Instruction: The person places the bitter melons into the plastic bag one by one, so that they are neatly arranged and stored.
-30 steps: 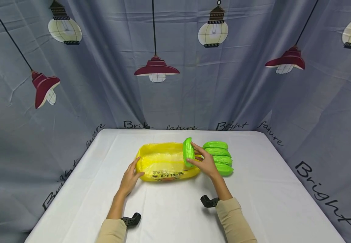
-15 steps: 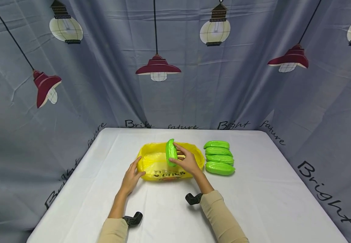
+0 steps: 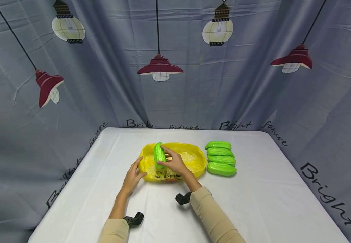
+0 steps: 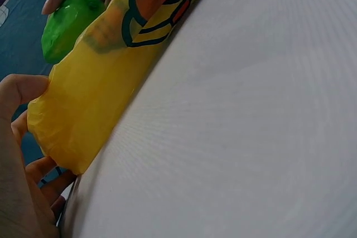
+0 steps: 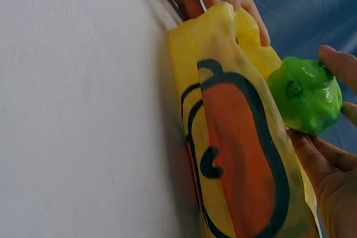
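A yellow plastic bag point(image 3: 190, 154) with dark print lies spread open on the white table, its mouth facing up. My left hand point(image 3: 131, 177) holds the bag's left end, thumb at the near rim and fingers curled round the far side. In my right hand point(image 3: 176, 163) a bright green, bumpy bitter melon point(image 3: 158, 156) is pinched between thumb and fingertips, standing nearly upright over the bag's left part. The right wrist view shows the knobbly end of this bitter melon point(image 5: 307, 94) right beside the bag's rim. Its lower end overlaps the bag in the head view.
Several more green bitter melons point(image 3: 221, 159) lie stacked in a row to the right of the bag. The white table point(image 3: 272, 189) is bordered by a grey-blue curtain point(image 3: 111, 84) printed with lamps. A black wrist camera point(image 3: 134, 219) sits on each wrist.
My right hand has carried the bitter melon leftward, from the bag's right end to over its left part, and slightly lower. My left hand has stayed at the bag's left end.
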`<state>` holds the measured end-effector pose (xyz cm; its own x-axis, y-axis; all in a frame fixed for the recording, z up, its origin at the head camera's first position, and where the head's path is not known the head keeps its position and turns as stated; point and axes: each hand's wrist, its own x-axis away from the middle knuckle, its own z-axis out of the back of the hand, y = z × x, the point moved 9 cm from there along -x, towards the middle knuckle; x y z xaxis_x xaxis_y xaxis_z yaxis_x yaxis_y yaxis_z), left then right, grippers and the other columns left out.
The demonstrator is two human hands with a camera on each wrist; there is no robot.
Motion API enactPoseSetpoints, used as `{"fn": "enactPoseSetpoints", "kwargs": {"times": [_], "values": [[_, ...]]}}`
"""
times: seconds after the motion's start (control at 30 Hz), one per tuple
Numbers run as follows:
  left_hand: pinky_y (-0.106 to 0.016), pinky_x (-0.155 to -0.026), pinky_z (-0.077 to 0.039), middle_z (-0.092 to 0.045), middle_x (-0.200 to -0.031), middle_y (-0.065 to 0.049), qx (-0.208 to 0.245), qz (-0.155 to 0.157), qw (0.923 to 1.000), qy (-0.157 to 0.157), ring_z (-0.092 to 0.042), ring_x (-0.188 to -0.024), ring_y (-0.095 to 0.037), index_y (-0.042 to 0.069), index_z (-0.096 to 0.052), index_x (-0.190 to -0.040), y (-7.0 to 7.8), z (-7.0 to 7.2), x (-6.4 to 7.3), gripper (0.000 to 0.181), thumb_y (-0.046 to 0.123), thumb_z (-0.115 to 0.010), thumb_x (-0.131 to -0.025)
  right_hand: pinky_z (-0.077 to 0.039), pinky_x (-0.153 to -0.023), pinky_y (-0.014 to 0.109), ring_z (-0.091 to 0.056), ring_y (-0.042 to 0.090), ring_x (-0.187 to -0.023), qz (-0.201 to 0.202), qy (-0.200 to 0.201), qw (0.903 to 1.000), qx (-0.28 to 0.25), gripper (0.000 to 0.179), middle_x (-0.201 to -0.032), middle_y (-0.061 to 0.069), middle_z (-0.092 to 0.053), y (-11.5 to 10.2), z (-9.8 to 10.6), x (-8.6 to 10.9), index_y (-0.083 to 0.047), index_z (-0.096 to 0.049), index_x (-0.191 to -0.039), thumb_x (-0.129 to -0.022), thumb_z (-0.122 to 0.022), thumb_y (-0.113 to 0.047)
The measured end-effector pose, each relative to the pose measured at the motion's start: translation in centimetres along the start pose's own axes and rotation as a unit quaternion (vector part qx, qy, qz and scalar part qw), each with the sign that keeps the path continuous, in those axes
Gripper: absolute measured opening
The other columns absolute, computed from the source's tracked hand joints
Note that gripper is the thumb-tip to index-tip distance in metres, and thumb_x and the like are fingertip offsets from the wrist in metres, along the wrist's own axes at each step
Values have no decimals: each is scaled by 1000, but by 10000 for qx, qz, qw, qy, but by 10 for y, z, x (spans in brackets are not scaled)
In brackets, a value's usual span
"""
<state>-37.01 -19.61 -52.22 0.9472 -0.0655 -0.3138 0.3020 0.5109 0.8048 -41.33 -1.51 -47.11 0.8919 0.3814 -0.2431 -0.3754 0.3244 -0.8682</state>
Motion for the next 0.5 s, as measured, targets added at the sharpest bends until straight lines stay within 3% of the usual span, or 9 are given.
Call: {"fn": "enactPoseSetpoints", "kwargs": {"times": [0.5], "values": [[-55,-105,-24,-32,-145,-14,93,-28,10000,-15,-33,-130,-34,25,-30,-145,-1,0,-1,69,22,-62,-84,-50,-87,32,-53,28,-110,-251,-256,9993,-98,73,-134,12,-46,-2,-21,-5,-21,-37,-143,-79,-73,-28]]}}
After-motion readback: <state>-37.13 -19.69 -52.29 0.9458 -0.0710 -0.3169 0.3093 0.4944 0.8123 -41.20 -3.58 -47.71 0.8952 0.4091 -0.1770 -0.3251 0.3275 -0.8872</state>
